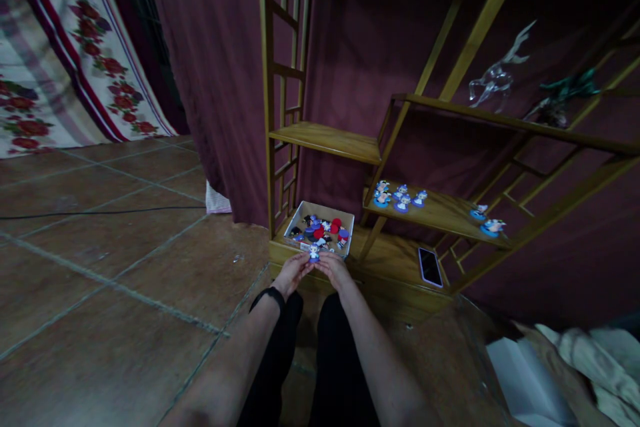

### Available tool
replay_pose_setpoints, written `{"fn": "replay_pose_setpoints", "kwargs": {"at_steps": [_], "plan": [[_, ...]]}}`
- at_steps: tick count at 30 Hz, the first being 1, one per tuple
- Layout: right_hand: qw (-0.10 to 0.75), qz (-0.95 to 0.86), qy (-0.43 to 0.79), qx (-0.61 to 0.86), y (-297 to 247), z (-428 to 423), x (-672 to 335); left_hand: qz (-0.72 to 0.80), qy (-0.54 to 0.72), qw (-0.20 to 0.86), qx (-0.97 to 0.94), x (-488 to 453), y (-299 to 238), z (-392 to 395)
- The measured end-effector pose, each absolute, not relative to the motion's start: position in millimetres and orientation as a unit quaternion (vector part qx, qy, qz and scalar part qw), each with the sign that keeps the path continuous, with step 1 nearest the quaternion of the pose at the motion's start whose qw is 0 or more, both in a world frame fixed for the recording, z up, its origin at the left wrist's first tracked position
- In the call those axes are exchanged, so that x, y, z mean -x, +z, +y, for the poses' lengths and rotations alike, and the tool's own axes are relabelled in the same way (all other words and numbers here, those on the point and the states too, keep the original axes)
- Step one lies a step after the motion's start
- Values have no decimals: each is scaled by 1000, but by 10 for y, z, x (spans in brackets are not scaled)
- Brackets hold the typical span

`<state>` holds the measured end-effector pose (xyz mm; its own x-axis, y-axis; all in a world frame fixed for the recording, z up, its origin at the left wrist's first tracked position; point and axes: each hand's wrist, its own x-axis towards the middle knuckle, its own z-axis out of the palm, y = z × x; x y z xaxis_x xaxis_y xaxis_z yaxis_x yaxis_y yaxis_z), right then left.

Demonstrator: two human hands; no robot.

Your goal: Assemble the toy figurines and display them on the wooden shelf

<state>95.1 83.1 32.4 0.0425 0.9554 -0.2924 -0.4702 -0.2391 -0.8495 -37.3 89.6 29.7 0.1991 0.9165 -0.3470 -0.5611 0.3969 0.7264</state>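
A small white-and-purple figurine [314, 251] on a purple base stands upright between my two hands, in front of the box. My left hand [294, 272] closes its fingertips on the base from the left. From the right, the fingertips of my right hand [332, 267] meet the same base. Just beyond them is an open white cardboard box [345, 217] holding a jumble of small figurines with red, purple and black parts. On the shelf to the right, several purple-based figurines [402, 203] stand in a group beside blue-based figurines [382, 197].
The wooden display shelf [325, 140] fills the middle and right. Two more blue-based figurines [493, 227] stand at the shelf's right end. A phone [430, 267] lies on the lowest board. Higher up are a glass deer [493, 83] and a green ornament [555, 103]. A cable [100, 214] crosses the floor.
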Motion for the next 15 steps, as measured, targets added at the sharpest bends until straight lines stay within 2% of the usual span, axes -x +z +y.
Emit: {"fn": "replay_pose_setpoints", "kwargs": {"at_steps": [15], "plan": [[521, -299, 644, 474, 439, 777, -964, 417, 480, 738, -228, 361, 334, 897]]}}
